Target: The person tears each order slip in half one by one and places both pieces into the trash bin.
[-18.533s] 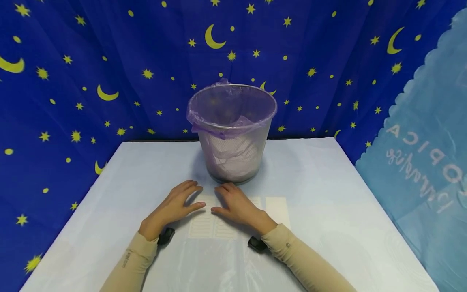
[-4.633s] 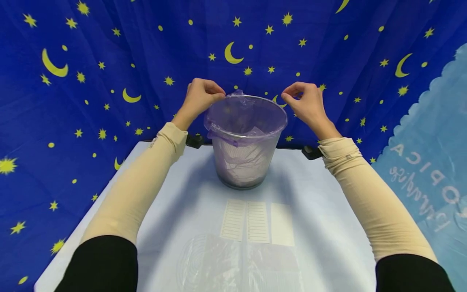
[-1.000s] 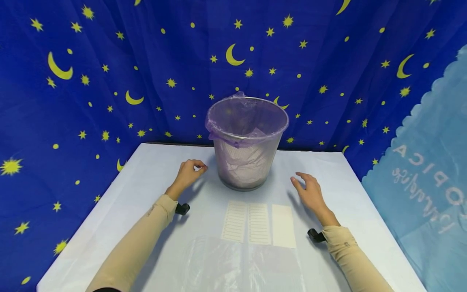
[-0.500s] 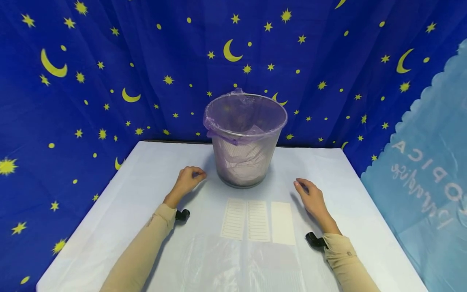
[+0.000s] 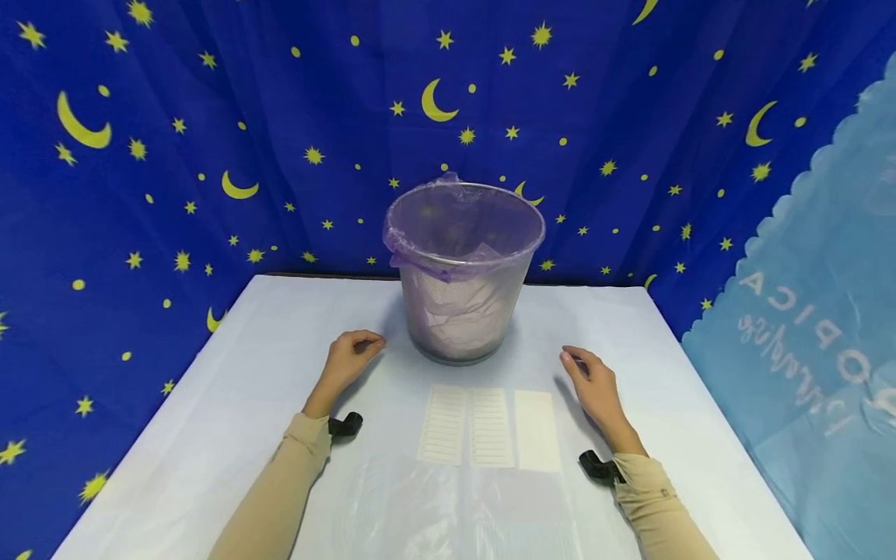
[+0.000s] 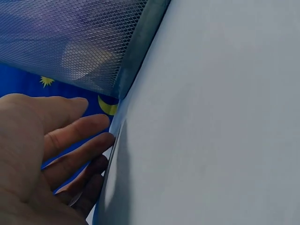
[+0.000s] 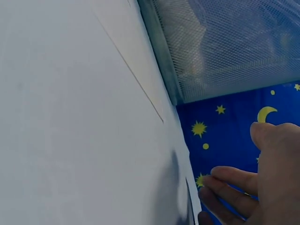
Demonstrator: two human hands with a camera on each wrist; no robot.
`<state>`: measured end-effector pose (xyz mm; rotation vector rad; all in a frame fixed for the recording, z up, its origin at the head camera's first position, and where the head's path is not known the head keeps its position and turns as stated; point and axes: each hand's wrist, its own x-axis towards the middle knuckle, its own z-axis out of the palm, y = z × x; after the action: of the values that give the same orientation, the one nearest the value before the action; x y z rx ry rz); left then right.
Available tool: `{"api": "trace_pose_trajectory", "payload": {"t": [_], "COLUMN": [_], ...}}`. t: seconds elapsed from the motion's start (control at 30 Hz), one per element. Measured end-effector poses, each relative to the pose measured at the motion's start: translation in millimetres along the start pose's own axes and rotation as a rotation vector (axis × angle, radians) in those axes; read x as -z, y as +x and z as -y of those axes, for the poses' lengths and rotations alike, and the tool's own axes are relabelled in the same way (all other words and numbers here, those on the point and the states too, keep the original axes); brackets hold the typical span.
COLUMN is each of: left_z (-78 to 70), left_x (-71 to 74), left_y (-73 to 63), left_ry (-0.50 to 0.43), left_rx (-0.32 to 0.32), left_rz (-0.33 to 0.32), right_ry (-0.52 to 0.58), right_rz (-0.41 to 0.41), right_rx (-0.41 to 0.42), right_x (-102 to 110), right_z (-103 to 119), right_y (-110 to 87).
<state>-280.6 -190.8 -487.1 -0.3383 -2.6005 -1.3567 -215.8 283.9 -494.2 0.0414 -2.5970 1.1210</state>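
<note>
A silver mesh wastebasket stands upright at the back of the table, lined with a thin purple plastic bag folded over its rim. My left hand rests on the table to the left of the basket, fingers loosely bent and holding nothing. On the other side, my right hand lies in the same relaxed way, apart from the basket. Both wrist views show the mesh wall beyond bare, loosely curved fingers. Between the hands lie two lined paper slips and a plain cream slip.
Nearer the front edge, clear plastic sheets or bags lie flat on the white-covered table. A blue curtain with moons and stars hangs behind; a light blue cloth hangs at right.
Several seconds ago both hands were up at the basket's rim; they have since come down to the table on either side. In the last second they have barely shifted, while the head view moved slightly.
</note>
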Motion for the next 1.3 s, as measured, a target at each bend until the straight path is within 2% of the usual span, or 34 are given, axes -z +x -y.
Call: {"api": "trace_pose_trajectory", "payload": {"t": [0.1, 0.23, 0.33, 0.57, 0.73, 0.97, 1.3], "left_z": [1.4, -4.1, -9.5, -23.8, -31.2, -42.1, -53.5], "left_x": [-0.8, -7.8, -14.7, -32.5, -48.3, -58.8, -63.5], "left_y": [-3.4, -2.8, -5.0, -14.2, -21.1, -31.2, -37.8], "left_ry": [-0.001, 0.012, 0.020, 0.046, 0.067, 0.097, 0.115], "left_rx": [-0.038, -0.136, -0.194, -0.210, -0.290, -0.292, -0.270], "left_rz": [-0.012, -0.009, -0.002, 0.047, 0.084, 0.146, 0.229], "right_ry": [0.017, 0.029, 0.033, 0.044, 0.057, 0.076, 0.068], "right_rz": [-0.047, -0.063, -0.041, 0.038, 0.070, 0.120, 0.134], "right_rx": [0.031, 0.068, 0.093, 0.084, 0.073, 0.039, 0.048], "right_x": [-3, -3, -3, -7, -11, -21, -25], "right_z": [3, 7, 11, 21, 24, 27, 29], "right_y": [-0.6, -3.5, -3.4, -4.9, -7.1, -14.1, -16.4]}}
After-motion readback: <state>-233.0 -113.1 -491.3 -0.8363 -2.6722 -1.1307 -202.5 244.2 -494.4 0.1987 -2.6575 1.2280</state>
